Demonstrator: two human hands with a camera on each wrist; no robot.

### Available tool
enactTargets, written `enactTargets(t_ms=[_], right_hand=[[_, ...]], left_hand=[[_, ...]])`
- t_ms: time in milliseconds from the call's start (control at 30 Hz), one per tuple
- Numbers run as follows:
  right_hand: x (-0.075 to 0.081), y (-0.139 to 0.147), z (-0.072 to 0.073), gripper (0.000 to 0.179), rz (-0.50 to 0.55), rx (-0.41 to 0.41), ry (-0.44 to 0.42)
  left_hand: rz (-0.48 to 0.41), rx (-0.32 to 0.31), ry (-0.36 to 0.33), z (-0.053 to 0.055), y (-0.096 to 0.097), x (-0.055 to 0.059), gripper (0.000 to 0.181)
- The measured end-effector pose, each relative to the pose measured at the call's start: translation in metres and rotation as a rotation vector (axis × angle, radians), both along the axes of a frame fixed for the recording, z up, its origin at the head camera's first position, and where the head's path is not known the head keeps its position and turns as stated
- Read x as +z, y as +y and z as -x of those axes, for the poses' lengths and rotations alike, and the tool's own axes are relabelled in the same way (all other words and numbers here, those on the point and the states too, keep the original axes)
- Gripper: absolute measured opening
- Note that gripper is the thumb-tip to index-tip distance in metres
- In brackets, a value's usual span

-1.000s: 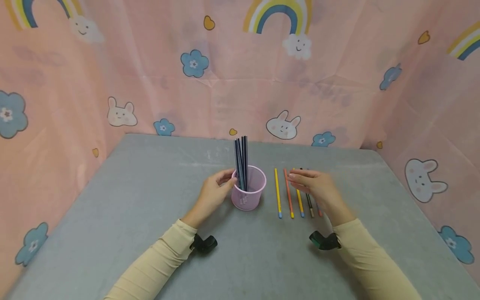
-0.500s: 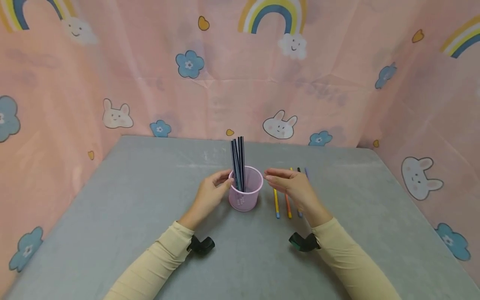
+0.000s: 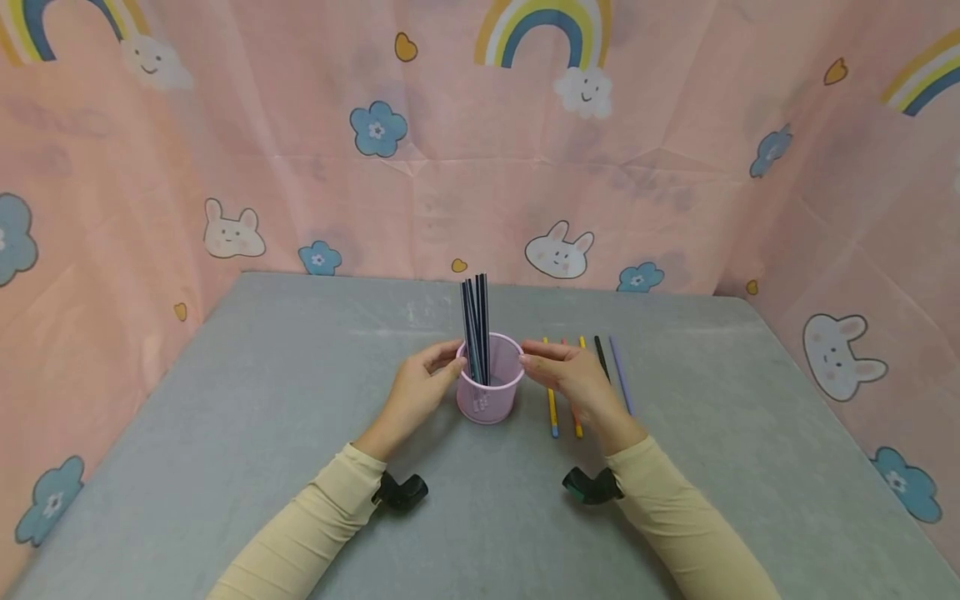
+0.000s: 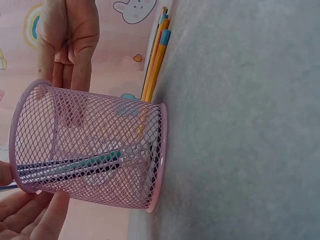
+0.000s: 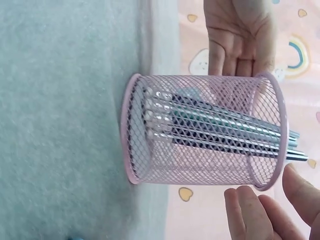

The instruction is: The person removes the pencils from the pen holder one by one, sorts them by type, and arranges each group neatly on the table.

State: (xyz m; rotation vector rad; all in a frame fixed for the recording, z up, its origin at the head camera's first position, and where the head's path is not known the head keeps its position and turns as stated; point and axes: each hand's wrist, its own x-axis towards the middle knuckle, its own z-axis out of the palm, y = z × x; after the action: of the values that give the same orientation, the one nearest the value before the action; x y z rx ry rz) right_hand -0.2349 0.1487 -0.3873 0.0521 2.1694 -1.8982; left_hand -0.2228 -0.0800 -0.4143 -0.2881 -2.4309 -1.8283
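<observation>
A pink mesh pen cup point(image 3: 487, 408) stands upright on the grey table, holding several dark pencils point(image 3: 475, 325) that lean toward its left side; their pale eraser ends point down. My left hand point(image 3: 420, 392) pinches the cup's left rim, thumb at the top edge and fingers against the outer mesh. On the opposite side, my right hand point(image 3: 581, 383) has its thumb and fingertips right at the rim, fingers loosely bent; in the right wrist view a narrow gap shows between fingers point(image 5: 245, 210) and mesh. Nothing else is in that hand.
Right of the cup, several pencils lie side by side, partly hidden by the right hand: a yellow pencil point(image 3: 552, 412), an orange-red pencil point(image 3: 577, 421), a black pencil point(image 3: 602, 354) and a purple pencil point(image 3: 621, 375) among them. A pink patterned cloth point(image 3: 450, 200) hangs around the table.
My right hand has moved left from over the loose pencils to the cup's right rim, uncovering the purple and black ones. The left hand stays at the cup, which has kept its place.
</observation>
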Motion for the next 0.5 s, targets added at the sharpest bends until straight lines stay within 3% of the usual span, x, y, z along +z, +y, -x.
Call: enactTargets(t_ms=[267, 500], right_hand=[[-0.007, -0.003, 0.001, 0.041, 0.082, -0.033, 0.003], [-0.009, -0.007, -0.003, 0.038, 0.064, -0.059, 0.031]], left_hand=[[0.02, 0.009, -0.021, -0.001, 0.001, 0.005, 0.037], [0.026, -0.009, -0.091, 0.004, -0.001, 0.014, 0.042]])
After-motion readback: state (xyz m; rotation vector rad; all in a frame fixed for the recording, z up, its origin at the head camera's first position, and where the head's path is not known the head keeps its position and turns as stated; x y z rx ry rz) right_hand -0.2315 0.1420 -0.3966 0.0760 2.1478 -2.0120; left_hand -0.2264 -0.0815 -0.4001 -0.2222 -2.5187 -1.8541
